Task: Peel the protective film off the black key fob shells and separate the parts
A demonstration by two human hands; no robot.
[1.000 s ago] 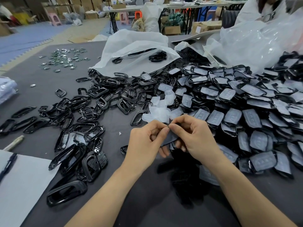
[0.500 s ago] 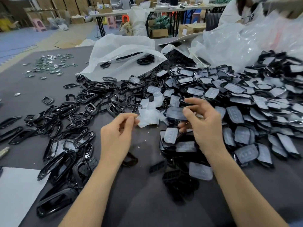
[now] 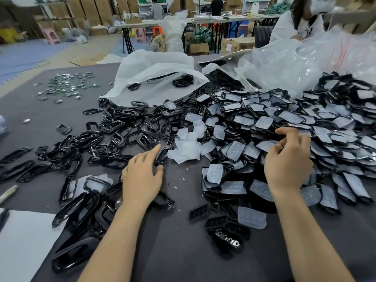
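On the tabletop (image 3: 179, 251), the right hand (image 3: 289, 159) is being held half-curled over the film-covered key fob shells (image 3: 264, 122), probably to select one, a grip being unconfirmable, while the left hand (image 3: 142, 180) is being rested open beside the stripped black frames (image 3: 116, 127), kept sorted apart.

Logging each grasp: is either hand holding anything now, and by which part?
Left hand holds nothing; right hand seems to pinch a film-covered shell by its near edge.

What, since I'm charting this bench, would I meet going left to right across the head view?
A lone black ring → left hand → pile of peeled film → right hand.
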